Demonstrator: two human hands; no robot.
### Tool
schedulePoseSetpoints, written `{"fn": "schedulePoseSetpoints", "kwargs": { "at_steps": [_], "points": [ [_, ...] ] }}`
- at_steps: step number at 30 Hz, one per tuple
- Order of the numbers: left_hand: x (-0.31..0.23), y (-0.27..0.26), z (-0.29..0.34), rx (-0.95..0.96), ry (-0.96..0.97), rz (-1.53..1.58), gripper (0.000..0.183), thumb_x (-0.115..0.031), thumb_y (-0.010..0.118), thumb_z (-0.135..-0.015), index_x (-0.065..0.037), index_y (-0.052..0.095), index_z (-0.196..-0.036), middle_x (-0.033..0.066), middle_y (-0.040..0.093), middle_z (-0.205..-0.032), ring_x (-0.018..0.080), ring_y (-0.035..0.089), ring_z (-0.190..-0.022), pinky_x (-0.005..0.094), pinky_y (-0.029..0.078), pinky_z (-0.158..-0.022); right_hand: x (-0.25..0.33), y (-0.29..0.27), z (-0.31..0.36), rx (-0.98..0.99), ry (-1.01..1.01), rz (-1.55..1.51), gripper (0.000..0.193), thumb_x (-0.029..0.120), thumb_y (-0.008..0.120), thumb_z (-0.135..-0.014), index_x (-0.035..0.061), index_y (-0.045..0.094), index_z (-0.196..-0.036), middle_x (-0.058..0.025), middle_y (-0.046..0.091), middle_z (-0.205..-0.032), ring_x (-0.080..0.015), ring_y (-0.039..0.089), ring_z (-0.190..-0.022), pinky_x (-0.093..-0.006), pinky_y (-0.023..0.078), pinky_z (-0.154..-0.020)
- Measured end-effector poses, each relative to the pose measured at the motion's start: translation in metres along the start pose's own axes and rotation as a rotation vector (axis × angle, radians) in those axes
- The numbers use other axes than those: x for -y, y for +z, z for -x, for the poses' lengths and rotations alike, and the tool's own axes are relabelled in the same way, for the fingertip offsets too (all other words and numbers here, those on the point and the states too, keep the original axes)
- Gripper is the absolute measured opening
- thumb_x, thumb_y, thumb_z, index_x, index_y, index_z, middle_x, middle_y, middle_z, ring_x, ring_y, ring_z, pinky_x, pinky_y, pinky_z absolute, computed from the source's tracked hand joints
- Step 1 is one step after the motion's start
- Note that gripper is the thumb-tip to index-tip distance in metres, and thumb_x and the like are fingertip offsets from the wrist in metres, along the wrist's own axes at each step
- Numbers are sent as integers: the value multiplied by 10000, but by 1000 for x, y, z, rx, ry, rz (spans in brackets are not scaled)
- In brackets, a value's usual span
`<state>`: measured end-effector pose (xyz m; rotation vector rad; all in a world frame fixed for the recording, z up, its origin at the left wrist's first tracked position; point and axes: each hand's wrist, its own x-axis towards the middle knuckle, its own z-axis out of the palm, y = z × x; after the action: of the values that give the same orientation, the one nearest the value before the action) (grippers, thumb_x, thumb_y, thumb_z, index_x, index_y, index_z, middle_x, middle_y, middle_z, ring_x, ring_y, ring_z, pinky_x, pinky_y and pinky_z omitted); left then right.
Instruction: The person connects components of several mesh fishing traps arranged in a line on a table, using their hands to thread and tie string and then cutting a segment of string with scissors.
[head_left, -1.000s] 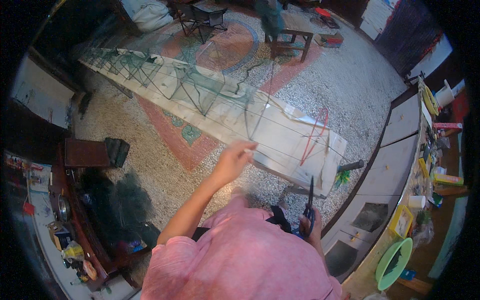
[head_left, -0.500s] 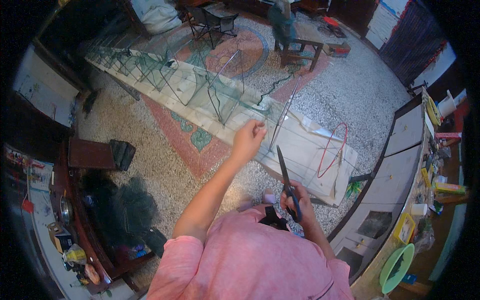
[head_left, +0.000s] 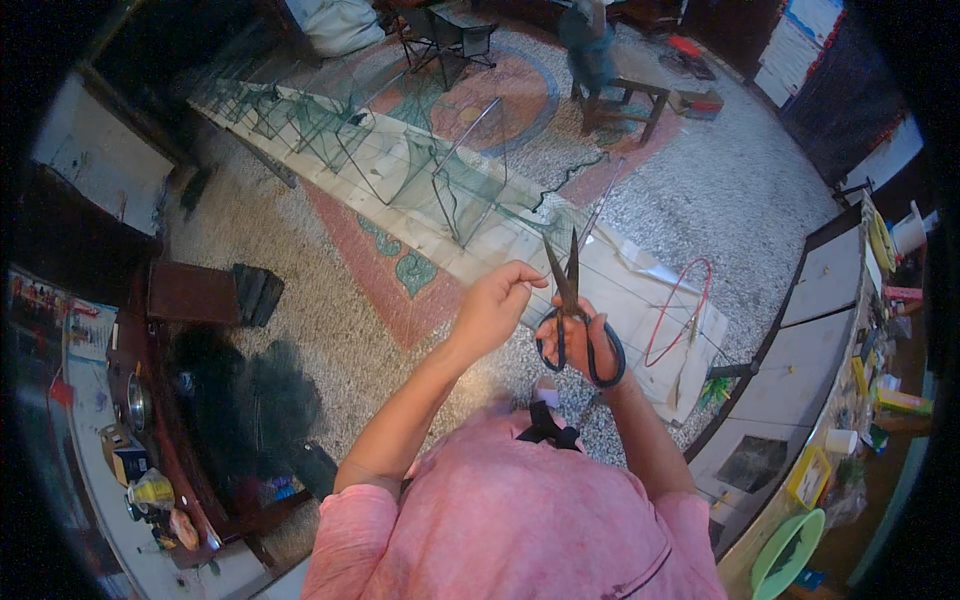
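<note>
We grip scissors (head_left: 569, 301) in our right hand (head_left: 588, 348), blades parted, pointing far; just left, our left hand (head_left: 493, 313) pinches, on what we cannot tell. The net (head_left: 400, 172) lies beyond, far left.

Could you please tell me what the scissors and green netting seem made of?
Scissors: blades probably dull metal, given their slim brownish-grey points; looped handles perhaps plastic-coated, being dark and smooth. Green netting: likely thin synthetic mesh, matte, since the pale surface shows through; exact fibre unclear.

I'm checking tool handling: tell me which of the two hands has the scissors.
The right hand holds the dark-handled scissors; the left hand, beside their parted blades, has no scissors.
</note>
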<state>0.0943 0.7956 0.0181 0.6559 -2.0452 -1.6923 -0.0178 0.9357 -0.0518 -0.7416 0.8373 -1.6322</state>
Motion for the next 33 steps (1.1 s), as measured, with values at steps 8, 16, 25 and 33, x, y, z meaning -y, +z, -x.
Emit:
{"fn": "schedulePoseSetpoints", "kwargs": {
  "at_steps": [8, 16, 25, 33],
  "points": [
    [4, 2, 5, -4, -29, -18, 149, -52, 442, -829, -12, 576, -879, -40, 485, -605, 18, 365, -491, 184, 287, -439, 2, -12, -16, 43, 6, -3, 630, 559, 283, -865, 66, 273, -1256, -101, 536, -880, -102, 474, -641, -224, 389, -552],
    [16, 5, 3, -13, -90, 194, 133, -39, 426, -830, -11, 538, -897, 10, 571, -761, 41, 415, -557, 188, 336, -493, 11, -10, -17, -21, 108, -6, 617, 572, 400, -828, 53, 358, -1157, 25, 377, -625, -35, 313, -459, -173, 255, -404],
    [24, 4, 15, 31, -182, 244, 118, -29, 431, -834, -27, 536, -889, 28, 595, -817, 33, 381, -493, 173, 314, -439, 14, -10, -11, 7, 92, 88, 584, 547, 431, -830, 52, 378, -1135, 30, 394, -642, -25, 310, -460, -158, 245, -397],
    [25, -2, 13, 43, -281, 266, 115, -16, 431, -818, -17, 537, -863, 5, 549, -733, 37, 377, -482, 179, 310, -436, 23, -9, -20, 8, 188, 17, 480, 498, 433, -855, 68, 429, -1070, 49, 356, -591, -14, 264, -413, -172, 208, -346]
  ]
}}
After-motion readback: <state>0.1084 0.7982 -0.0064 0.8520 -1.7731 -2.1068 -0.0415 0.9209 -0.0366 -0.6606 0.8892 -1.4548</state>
